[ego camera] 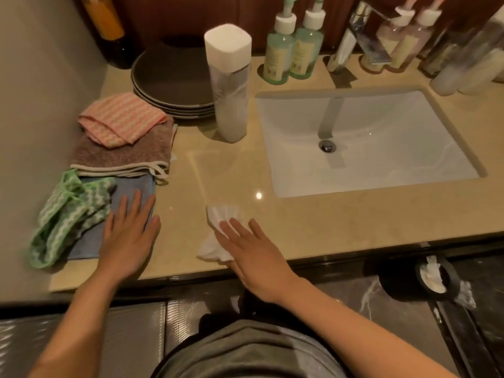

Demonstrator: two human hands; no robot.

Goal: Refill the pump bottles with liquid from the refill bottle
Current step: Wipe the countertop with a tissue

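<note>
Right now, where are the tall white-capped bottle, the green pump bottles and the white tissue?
tall white-capped bottle (231,110): head view, clear body.
green pump bottles (277,61): head view, label of the one nearer that bottle.
white tissue (221,213): head view, uncovered far part.

A polished beige stone countertop (327,227) spreads under the left fingers (136,205) and right fingers (241,229). Beyond the right fingers sits a white rectangular sunken basin (395,159). Left of the left fingers is a plain grey wall (41,77), and far beyond them dark wood panelling (177,17). The light is warm and dim.
</note>
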